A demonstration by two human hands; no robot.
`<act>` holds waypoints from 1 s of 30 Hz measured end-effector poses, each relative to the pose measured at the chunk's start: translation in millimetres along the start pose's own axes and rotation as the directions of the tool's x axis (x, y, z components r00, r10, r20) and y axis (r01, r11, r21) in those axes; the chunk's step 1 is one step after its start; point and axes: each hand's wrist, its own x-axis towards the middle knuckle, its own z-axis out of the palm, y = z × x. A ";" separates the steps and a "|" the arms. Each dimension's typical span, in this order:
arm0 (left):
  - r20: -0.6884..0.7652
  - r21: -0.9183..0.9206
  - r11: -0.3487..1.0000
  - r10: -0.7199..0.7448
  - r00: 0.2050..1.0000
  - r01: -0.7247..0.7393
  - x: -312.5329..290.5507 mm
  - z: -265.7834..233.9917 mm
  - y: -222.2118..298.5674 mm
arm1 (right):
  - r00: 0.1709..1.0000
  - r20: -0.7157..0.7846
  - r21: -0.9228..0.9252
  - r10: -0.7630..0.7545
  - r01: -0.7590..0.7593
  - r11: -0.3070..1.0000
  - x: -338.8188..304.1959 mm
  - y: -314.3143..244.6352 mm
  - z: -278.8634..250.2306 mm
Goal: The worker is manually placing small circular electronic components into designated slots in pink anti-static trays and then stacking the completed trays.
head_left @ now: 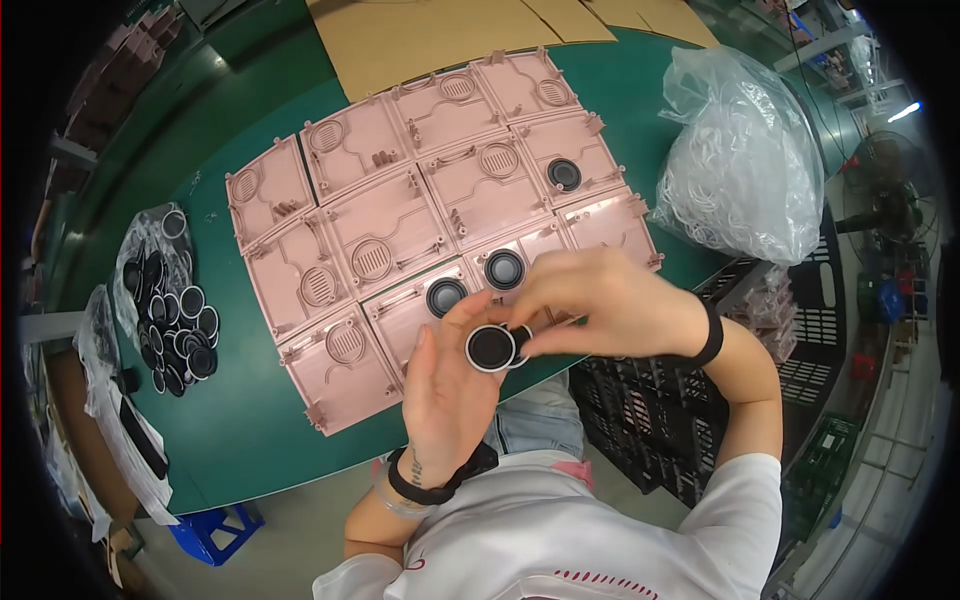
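A round black speaker with a white ring (pixel 490 348) lies against the fingers of my left hand (pixel 452 375), which is turned palm up and curled around it. My right hand (pixel 590 305) pinches at a second black speaker (pixel 521 343), partly hidden behind the first and also edged in white. Just beyond my hands, pink plastic panels (pixel 400 230) lie side by side in rows, many with a round slotted grille. Black speakers sit in two near panels, one at the left (pixel 445 297) and one at the right (pixel 504 268). Another speaker (pixel 564 175) rests in a panel farther right.
On the green table (pixel 250 440), a pile of white-rimmed black speakers (pixel 178 335) spills from a plastic bag at the left. A clear bag of white rings (pixel 745 165) stands at the right. Cardboard (pixel 430 40) lies at the back, and black crates (pixel 650 420) stand below the near edge.
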 end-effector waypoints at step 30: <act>-0.184 0.634 0.769 0.249 0.951 -0.079 1.2 1.2 -4.5 | 0.980 -0.198 -0.081 -0.008 -0.008 0.997 -4.9 -12.2 5.8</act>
